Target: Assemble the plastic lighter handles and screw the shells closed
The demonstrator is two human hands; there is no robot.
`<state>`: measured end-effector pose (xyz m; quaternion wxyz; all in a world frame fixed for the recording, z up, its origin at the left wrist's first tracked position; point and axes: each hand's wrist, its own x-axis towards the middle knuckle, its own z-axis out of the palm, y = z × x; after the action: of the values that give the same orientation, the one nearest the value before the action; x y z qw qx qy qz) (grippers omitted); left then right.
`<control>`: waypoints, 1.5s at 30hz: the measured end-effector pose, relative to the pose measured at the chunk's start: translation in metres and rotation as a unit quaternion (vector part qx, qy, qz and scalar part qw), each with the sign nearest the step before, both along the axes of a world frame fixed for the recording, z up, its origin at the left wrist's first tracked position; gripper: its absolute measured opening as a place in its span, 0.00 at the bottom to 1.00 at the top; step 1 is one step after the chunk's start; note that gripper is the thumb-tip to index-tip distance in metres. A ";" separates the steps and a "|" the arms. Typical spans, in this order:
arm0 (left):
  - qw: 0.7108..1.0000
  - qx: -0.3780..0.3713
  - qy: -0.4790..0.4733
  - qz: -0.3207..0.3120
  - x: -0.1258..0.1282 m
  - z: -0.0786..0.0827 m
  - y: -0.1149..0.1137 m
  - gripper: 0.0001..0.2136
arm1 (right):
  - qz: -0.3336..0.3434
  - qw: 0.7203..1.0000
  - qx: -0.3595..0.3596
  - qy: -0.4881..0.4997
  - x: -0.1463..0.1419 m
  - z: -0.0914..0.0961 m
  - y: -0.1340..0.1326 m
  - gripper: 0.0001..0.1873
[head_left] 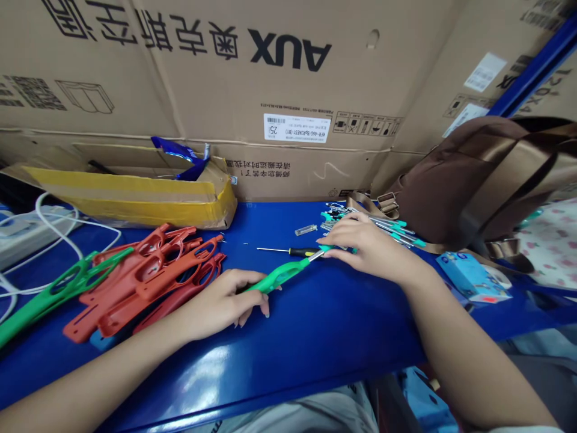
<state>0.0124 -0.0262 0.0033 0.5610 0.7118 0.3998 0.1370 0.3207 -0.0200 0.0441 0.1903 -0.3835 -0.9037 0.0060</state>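
My left hand [225, 300] rests on the blue table [315, 325] with its fingers curled round the end of a green plastic handle [282, 275]. My right hand [367, 246] lies palm down at the handle's far tip, its fingers pinching a thin metal rod [316, 255] there. Just behind its fingers lies a heap of metal rods with teal tips [387, 228]. A small screwdriver with a black and yellow grip [288, 251] lies between my hands, a little further back.
A pile of orange-red plastic handles [148, 276] and a green one [54, 294] lie at the left. Behind them stands a yellow-taped cardboard box [135, 192]. Large AUX cartons [279, 90] wall the back. A brown bag [473, 180] and a small blue box [471, 278] sit at the right.
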 end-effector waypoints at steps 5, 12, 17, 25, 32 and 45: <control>1.000 0.016 0.023 -0.007 0.003 0.004 -0.002 0.15 | 0.030 0.999 -0.021 0.005 -0.009 -0.006 -0.002 0.08; 0.998 0.054 0.038 0.006 0.006 0.007 -0.005 0.17 | 0.083 0.996 -0.019 0.016 -0.030 -0.017 -0.007 0.11; 0.999 0.022 0.029 0.023 0.006 0.008 -0.005 0.19 | 0.051 0.999 -0.001 -0.018 -0.026 -0.014 -0.008 0.12; 0.993 -0.112 -0.032 0.009 0.000 0.007 -0.002 0.21 | 0.118 0.991 0.005 0.058 -0.028 -0.025 -0.005 0.07; 0.990 -0.131 -0.053 0.022 0.000 0.013 -0.009 0.20 | 0.114 0.991 0.071 -0.014 -0.034 -0.023 -0.010 0.12; 0.960 -0.258 -0.102 0.034 -0.004 0.006 -0.002 0.19 | 0.140 0.985 0.102 0.020 -0.038 -0.032 -0.008 0.11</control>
<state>0.0085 -0.0277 0.0094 0.7587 0.5111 0.3859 0.1196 0.2830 -0.0285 0.0120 0.2433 -0.2320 -0.9404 -0.0521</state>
